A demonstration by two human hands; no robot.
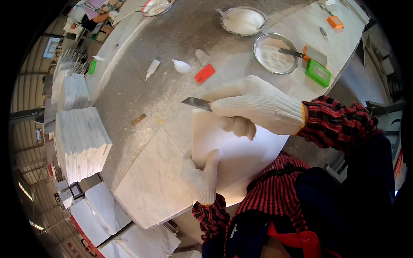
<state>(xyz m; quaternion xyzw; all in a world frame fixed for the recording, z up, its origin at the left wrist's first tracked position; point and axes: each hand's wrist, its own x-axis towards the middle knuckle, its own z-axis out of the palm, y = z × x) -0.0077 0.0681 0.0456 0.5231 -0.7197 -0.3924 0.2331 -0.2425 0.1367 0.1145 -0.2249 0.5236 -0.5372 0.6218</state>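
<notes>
Right hand [258,105], white-gloved, is grasping a flat metal blade [197,103], tip pointing left over the upper left corner of a white slab [254,155]. Whether the blade is touching it, cannot tell. Left hand [201,174], also gloved, is holding the slab by its left edge, thumb lying on the face; finger undersides are hiding from view. Slab is sitting between the person's body and the stone surface [150,180], overlapping its near edge. Beyond the right hand, a metal bowl [254,51] is holding white powder, a black-handled tool [291,52] resting across its rim; a green box [318,73] is lying just beside. A red block [204,74] is lying near a white bottle [181,66].
</notes>
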